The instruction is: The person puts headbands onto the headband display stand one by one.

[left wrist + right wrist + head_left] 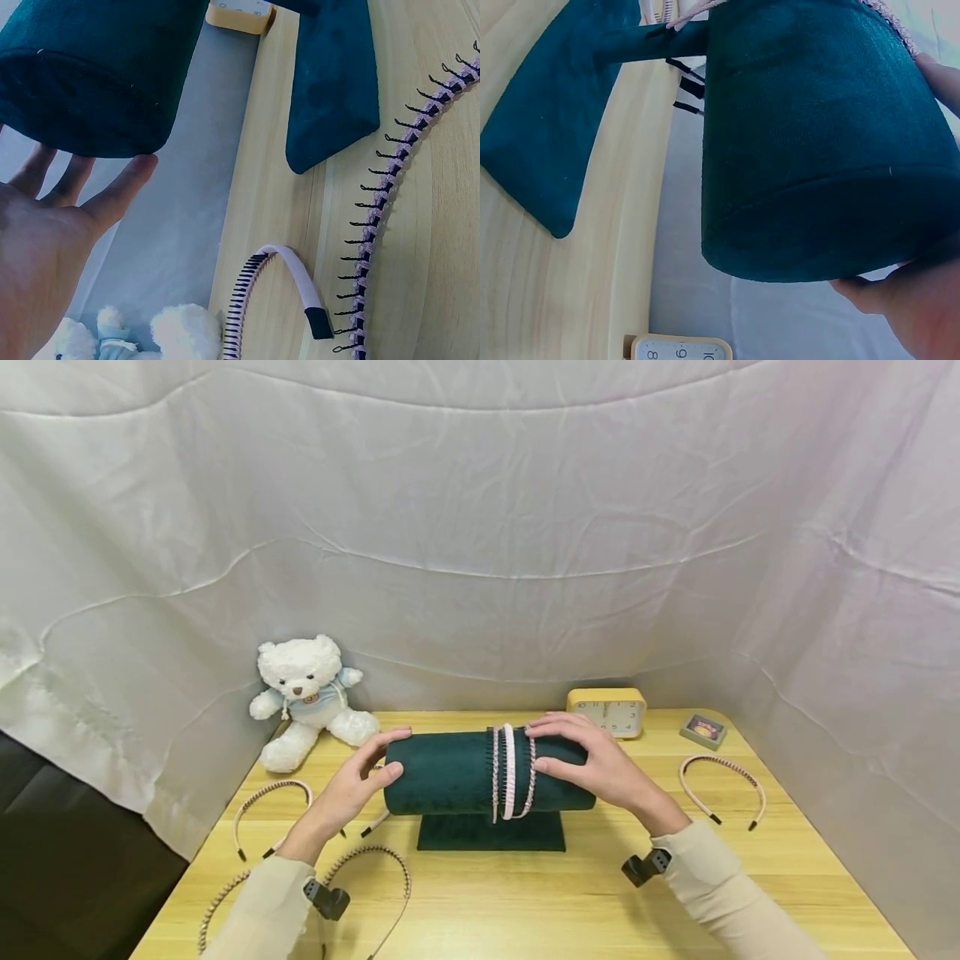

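A dark green velvet display roll (pixel 438 772) lies level on its stand (pixel 491 833). Three pink headbands (pixel 511 777) hang over the roll, right of its middle; the centre one is wider, the outer two narrow and braided. My left hand (pixel 352 789) is at the roll's left end, thumb at the front and fingers spread along the edge, as the left wrist view (pixel 45 217) of the roll's end also shows. My right hand (pixel 596 760) reaches over the right part of the roll, fingertips and thumb tip right beside the rightmost headband (pixel 532 777), apart from each other.
More headbands lie on the wooden table (pixel 600 910): one at the right (pixel 722 760), several at the left, including one at the front (pixel 408 881). Behind them sit a white teddy bear (pixel 303 693), a yellow clock (pixel 606 712) and a small grey box (pixel 703 731).
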The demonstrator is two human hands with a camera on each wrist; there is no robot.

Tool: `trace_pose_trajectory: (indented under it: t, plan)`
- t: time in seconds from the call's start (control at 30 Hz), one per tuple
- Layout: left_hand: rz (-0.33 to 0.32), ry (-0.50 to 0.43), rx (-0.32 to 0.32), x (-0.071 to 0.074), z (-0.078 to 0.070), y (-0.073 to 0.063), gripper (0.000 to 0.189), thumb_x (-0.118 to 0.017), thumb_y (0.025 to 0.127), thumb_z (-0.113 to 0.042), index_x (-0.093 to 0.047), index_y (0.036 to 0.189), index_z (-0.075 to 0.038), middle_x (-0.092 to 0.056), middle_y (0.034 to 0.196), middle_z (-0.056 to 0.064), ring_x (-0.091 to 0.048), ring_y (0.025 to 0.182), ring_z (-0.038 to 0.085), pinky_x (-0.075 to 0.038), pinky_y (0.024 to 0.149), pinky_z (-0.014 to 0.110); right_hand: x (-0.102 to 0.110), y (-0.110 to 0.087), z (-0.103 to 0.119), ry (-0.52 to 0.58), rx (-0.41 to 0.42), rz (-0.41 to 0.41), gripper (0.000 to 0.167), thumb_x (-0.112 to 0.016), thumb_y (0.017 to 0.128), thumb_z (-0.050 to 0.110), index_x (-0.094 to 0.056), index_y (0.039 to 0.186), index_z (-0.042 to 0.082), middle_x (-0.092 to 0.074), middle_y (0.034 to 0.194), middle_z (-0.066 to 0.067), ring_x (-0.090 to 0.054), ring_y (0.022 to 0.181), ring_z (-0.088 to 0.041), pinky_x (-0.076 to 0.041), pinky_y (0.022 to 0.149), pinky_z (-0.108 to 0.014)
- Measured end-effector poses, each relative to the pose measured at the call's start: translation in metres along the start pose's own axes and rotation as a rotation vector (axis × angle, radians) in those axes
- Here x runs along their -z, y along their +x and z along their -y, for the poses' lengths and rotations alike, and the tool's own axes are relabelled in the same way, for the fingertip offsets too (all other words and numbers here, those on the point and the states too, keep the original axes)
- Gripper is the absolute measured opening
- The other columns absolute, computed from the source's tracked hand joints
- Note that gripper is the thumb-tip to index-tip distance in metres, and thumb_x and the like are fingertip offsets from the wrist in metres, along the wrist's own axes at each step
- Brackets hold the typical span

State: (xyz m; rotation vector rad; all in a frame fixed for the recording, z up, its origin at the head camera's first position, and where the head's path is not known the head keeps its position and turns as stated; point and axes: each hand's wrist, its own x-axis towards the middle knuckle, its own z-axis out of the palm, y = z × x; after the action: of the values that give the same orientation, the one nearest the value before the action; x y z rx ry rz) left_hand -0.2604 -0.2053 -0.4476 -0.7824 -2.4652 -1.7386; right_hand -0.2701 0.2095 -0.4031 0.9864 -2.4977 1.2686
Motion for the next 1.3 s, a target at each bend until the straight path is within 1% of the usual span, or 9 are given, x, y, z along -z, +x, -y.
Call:
trace_pose_trajectory:
  t: [0.13,0.37,0.47,0.57,0.77,0.9,1.03,1.13,1.3]
  plan:
    - [0.002,-0.001,0.004,0.001,0.0,0.0,0.051,-0.058,0.113,-0.021,-0.049,0.163,-0.024,-0.038,0.175,0.01,-0.021,0.167,0.045,-0.017,0.132,0.073,-0.001,0.0,-0.001,-0.011,0.005,-0.002,0.044,-0.084,0.098,0.029,-0.073,0.141,0.032,-0.065,0.151,0.007,-0.051,0.147,-0.023,-0.041,0.121,-0.065]
    - [-0.002,0.004,0.003,0.001,-0.001,0.0,0.051,-0.058,0.113,-0.021,-0.049,0.162,-0.026,-0.039,0.175,0.01,-0.022,0.167,0.043,-0.018,0.132,0.071,-0.002,-0.001,-0.001,-0.016,-0.01,-0.013,0.048,-0.085,0.097,0.03,-0.071,0.143,0.035,-0.065,0.152,0.003,-0.05,0.148,-0.025,-0.041,0.121,-0.065]
    - [0.0,-0.001,0.005,0.0,-0.002,0.0,0.051,-0.058,0.113,-0.021,-0.049,0.163,-0.024,-0.038,0.175,0.01,-0.021,0.167,0.044,-0.018,0.132,0.072,0.0,-0.003,-0.001,0.0,-0.031,-0.014,0.05,-0.083,0.099,0.03,-0.068,0.146,0.036,-0.065,0.152,0.003,-0.056,0.14,-0.023,-0.049,0.114,-0.057]
    - [0.004,-0.002,0.009,-0.001,-0.002,0.0,0.052,-0.058,0.113,-0.021,-0.048,0.164,-0.021,-0.037,0.176,0.01,-0.02,0.167,0.046,-0.018,0.131,0.074,0.005,-0.007,-0.006,0.03,-0.049,-0.017,0.05,-0.081,0.101,0.028,-0.066,0.148,0.035,-0.064,0.151,0.006,-0.06,0.133,-0.018,-0.054,0.109,-0.044]
    - [0.006,-0.004,0.025,-0.001,0.0,0.001,0.052,-0.057,0.113,-0.021,-0.047,0.164,-0.024,-0.035,0.177,0.009,-0.018,0.167,0.047,-0.017,0.13,0.076,0.028,-0.017,-0.023,0.07,-0.028,-0.067,0.042,-0.074,0.105,0.015,-0.069,0.145,0.026,-0.066,0.151,-0.001,-0.058,0.139,-0.008,-0.047,0.118,-0.025]
    - [0.009,-0.008,0.03,-0.001,0.001,0.001,0.052,-0.057,0.114,-0.021,-0.047,0.164,-0.022,-0.034,0.177,0.009,-0.017,0.167,0.048,-0.017,0.129,0.077,0.049,-0.032,-0.039,0.096,-0.032,-0.121,0.039,-0.068,0.108,0.007,-0.069,0.146,0.015,-0.065,0.15,-0.01,-0.062,0.135,-0.006,-0.053,0.11,-0.021]
    - [0.011,-0.006,0.032,-0.001,0.001,0.0,0.052,-0.057,0.114,-0.021,-0.047,0.164,-0.022,-0.033,0.177,0.008,-0.018,0.167,0.049,-0.019,0.128,0.078,0.071,-0.052,-0.053,0.095,-0.11,-0.159,0.038,-0.064,0.111,0.01,-0.066,0.149,0.01,-0.063,0.15,-0.011,-0.064,0.129,0.0,-0.055,0.101,-0.013]
    - [0.007,-0.006,0.038,0.0,0.001,0.0,0.051,-0.057,0.114,-0.022,-0.047,0.164,-0.024,-0.033,0.177,0.008,-0.018,0.166,0.049,-0.022,0.127,0.078,0.083,-0.066,-0.065,0.058,-0.168,-0.193,0.037,-0.063,0.112,0.015,-0.066,0.148,0.01,-0.065,0.147,-0.009,-0.063,0.127,0.004,-0.051,0.101,-0.008]
    - [0.007,-0.009,0.034,0.0,-0.001,-0.002,0.051,-0.057,0.114,-0.022,-0.047,0.164,-0.024,-0.033,0.177,0.009,-0.018,0.166,0.05,-0.023,0.127,0.078,0.095,-0.086,-0.094,-0.006,-0.205,-0.212,0.035,-0.061,0.113,0.018,-0.066,0.147,0.007,-0.069,0.14,-0.004,-0.062,0.122,0.009,-0.046,0.101,-0.004]
